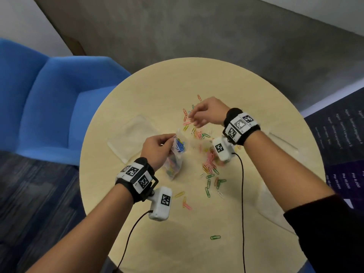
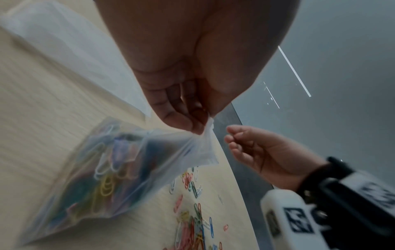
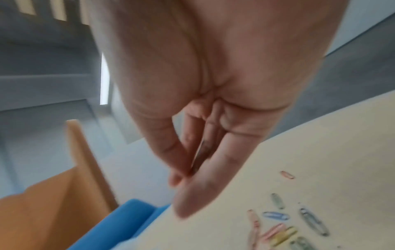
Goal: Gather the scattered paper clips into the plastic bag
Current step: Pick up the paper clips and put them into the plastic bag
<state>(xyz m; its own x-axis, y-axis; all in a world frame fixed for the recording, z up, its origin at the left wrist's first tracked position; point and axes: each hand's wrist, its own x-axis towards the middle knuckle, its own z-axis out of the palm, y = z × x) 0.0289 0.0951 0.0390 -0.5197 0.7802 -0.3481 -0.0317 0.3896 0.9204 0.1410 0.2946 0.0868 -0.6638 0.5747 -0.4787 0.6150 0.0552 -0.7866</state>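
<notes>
Your left hand (image 1: pixel 157 148) pinches the top edge of the bag (image 1: pixel 175 160); the bag hangs below your fingers, its base on the table (image 1: pixel 149 223), partly filled with clips. Loose clips (image 1: pixel 210 166) lie scattered right of that hand. Beyond them, your right hand (image 1: pixel 206 113) hovers with fingertips (image 3: pixel 181 175) drawn together; whether they hold a clip cannot be told.

— Left hand (image 1: pixel 157 148)?
— Pinching the plastic bag (image 1: pixel 175 156) by its top edge, coloured clips inside.
— Right hand (image 1: pixel 206 113)?
— Raised over the scattered paper clips (image 1: pixel 208 164) on the round tabletop (image 1: pixel 149 91), fingertips drawn together; held contents too blurred to tell.
</notes>
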